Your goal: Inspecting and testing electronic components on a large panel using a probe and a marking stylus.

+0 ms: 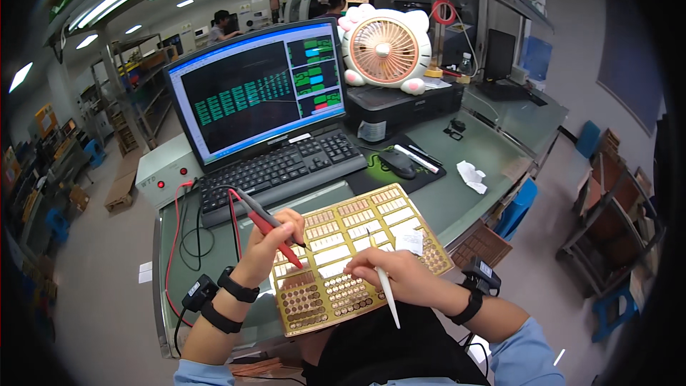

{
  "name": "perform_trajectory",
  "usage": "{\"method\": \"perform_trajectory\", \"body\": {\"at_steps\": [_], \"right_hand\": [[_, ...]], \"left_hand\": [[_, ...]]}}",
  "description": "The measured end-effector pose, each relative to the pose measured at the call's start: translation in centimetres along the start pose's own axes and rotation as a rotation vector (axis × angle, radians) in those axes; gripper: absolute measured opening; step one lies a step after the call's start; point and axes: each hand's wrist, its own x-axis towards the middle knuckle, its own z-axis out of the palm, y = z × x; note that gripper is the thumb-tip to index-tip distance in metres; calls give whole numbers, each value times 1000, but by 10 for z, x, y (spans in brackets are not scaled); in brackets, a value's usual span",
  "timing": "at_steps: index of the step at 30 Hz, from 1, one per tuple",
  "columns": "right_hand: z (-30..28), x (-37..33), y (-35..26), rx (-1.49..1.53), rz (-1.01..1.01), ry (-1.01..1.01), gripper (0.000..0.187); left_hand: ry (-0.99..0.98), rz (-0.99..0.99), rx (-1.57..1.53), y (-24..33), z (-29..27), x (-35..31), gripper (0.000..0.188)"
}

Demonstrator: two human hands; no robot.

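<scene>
A person seated at a grey-green desk point(457, 193) is bending over a gold-coloured rectangular panel of small circuit boards point(357, 254), which is lying flat at the near edge of the desk, tilted a little so that its long side is running away to the right. The left hand point(268, 246) is pinching two slim test probes, one red point(275, 237) and one grey-black point(254, 206), together in its fingers like chopsticks, tips angling down onto the panel's left rows, a grip that is letting both points touch neighbouring pads at once. The right hand point(389, 268) is resting on the panel, steadying it, its fingers curling around a thin white pen-like tool point(386, 287) whose tip is pointing up toward the middle rows. Red and black leads point(175, 243) are trailing off to a pale grey tester box point(163, 170). Behind, a flat monitor point(261, 86) showing green grids is facing the person over a black keyboard point(282, 168), beside a pink cat-eared fan point(386, 48).
</scene>
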Motion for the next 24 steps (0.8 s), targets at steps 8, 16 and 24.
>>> {"method": "perform_trajectory", "body": {"at_steps": [8, 16, 24], "right_hand": [[2, 68, -6, 274, 151, -51, 31], [13, 96, 12, 606, 254, -85, 23], [18, 81, 46, 511, 454, -79, 20]], "left_hand": [[-418, -365, 125, -11, 2, -6, 22], [-170, -364, 111, -15, -20, -24, 33], [-91, -506, 3, -22, -31, -16, 16]]}}
